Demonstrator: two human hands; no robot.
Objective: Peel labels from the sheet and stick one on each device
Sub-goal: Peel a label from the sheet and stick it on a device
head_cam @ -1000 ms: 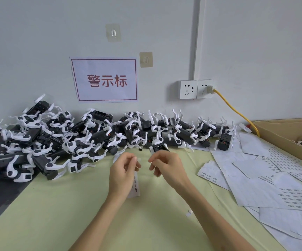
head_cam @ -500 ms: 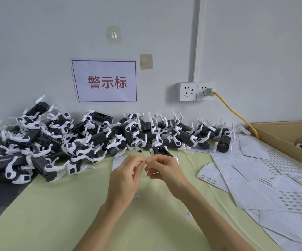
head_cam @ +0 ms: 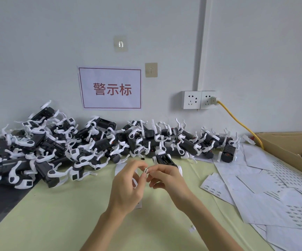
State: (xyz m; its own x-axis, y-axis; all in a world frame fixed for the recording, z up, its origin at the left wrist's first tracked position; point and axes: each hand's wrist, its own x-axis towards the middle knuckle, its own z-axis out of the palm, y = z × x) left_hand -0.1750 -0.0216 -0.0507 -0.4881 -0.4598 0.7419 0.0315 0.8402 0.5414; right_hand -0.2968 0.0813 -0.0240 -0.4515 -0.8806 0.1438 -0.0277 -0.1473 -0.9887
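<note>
Pale green desk [head_cam: 59, 220] carried the work. Left hand [head_cam: 126, 187] and right hand [head_cam: 166, 180] met above it, fingertips of both pinching one small white printed label [head_cam: 146, 171]. A white label sheet strip [head_cam: 119, 168] lay under the left hand. Just beyond, a black-and-white plastic device [head_cam: 163, 159] lay apart from the heaped devices [head_cam: 59, 144] along the wall.

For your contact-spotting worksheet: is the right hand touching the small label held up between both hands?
Touching. The head view shows the right hand pinching the small label by its fingertips.
</note>
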